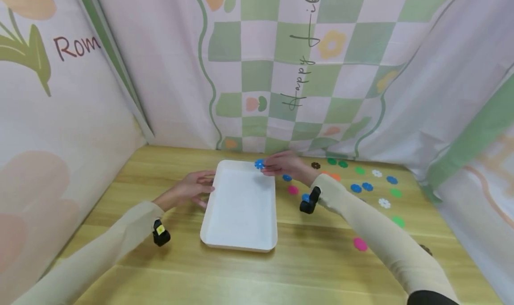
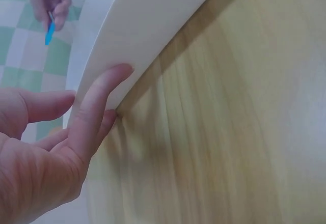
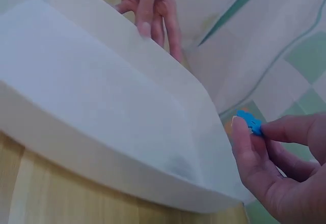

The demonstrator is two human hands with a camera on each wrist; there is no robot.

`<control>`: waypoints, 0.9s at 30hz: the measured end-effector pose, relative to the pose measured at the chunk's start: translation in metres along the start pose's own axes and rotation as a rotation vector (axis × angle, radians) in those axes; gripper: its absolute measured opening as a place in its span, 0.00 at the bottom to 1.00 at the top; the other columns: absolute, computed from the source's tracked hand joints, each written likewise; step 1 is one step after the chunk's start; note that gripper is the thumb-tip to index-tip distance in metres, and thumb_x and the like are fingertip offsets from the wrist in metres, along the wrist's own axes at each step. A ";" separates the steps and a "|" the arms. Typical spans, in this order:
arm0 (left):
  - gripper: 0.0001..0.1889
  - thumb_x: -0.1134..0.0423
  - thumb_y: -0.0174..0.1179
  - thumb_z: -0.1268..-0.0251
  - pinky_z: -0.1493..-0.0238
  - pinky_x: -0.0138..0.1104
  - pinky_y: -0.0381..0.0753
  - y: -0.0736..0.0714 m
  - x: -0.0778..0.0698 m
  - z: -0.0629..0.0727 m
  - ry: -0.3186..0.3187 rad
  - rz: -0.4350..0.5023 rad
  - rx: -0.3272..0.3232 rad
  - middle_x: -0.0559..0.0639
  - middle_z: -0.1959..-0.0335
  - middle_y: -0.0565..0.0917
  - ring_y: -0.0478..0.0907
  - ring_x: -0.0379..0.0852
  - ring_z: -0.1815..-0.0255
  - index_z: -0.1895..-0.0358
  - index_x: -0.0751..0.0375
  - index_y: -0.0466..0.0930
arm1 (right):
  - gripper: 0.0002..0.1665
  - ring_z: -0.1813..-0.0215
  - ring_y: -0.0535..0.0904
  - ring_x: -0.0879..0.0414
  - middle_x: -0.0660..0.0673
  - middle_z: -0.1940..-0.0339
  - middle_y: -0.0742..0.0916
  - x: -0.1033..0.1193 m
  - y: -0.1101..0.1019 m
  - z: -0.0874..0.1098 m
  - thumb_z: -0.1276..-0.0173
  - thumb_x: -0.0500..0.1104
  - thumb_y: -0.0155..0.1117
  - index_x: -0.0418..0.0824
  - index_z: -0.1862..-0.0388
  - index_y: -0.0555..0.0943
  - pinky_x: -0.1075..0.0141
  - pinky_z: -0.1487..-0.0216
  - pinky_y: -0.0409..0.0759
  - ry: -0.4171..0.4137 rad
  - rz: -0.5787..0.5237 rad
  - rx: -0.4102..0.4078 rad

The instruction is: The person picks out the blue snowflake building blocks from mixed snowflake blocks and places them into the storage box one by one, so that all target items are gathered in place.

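A white rectangular tray (image 1: 241,207) lies on the wooden table, its visible inside bare. Against its left side rests my left hand (image 1: 188,190), fingers extended; in the left wrist view, fingertips (image 2: 122,71) touch the tray's outer wall. Between thumb and fingers my right hand (image 1: 286,166) pinches a blue flower-shaped plastic disc (image 1: 259,164). That disc is above the tray's far right corner, apart from the rim. The right wrist view shows the blue disc (image 3: 249,122) tilted, partly covered by the fingertips.
Several notched discs lie scattered right of the tray, including a pink disc (image 1: 360,244), a white disc (image 1: 384,203), a green disc (image 1: 395,192) and a brown disc (image 1: 316,165). Some are under the right forearm. A patterned curtain (image 1: 257,77) hangs along the table's (image 1: 225,278) far edge.
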State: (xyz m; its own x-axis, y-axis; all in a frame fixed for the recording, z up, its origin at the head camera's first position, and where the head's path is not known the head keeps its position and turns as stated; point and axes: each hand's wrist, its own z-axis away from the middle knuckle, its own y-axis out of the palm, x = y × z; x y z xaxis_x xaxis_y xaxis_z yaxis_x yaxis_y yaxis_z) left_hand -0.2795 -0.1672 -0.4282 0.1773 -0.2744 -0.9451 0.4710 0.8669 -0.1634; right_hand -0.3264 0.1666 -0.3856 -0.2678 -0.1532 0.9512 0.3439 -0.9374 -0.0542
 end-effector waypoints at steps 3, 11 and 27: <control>0.36 0.73 0.59 0.24 0.64 0.40 0.95 0.003 0.001 0.000 -0.001 -0.006 -0.013 0.72 0.20 0.62 0.80 0.67 0.35 0.18 0.66 0.56 | 0.18 0.63 0.90 0.56 0.43 0.64 0.92 -0.001 0.013 -0.003 0.22 0.31 0.61 0.20 0.39 0.79 0.63 0.50 0.93 0.014 -0.008 -0.009; 0.36 0.73 0.61 0.26 0.68 0.38 0.94 0.008 0.004 0.001 0.012 -0.028 -0.031 0.71 0.21 0.63 0.85 0.62 0.43 0.19 0.67 0.58 | 0.13 0.66 0.89 0.56 0.43 0.68 0.91 -0.008 0.046 -0.017 0.25 0.29 0.63 0.23 0.46 0.83 0.66 0.56 0.93 0.060 -0.038 -0.002; 0.33 0.72 0.59 0.24 0.67 0.37 0.94 0.012 -0.002 0.001 0.002 -0.037 -0.015 0.70 0.23 0.67 0.87 0.61 0.46 0.19 0.67 0.60 | 0.13 0.65 0.91 0.55 0.35 0.62 0.93 -0.024 0.091 -0.048 0.30 0.34 0.70 0.26 0.51 0.88 0.69 0.52 0.91 0.043 0.267 -0.127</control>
State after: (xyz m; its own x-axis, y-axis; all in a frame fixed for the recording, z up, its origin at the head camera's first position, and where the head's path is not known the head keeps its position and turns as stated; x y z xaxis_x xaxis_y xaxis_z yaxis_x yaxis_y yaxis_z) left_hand -0.2734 -0.1566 -0.4285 0.1584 -0.3055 -0.9389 0.4643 0.8623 -0.2022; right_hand -0.3320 0.0702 -0.4279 -0.2218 -0.4103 0.8846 0.2931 -0.8933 -0.3408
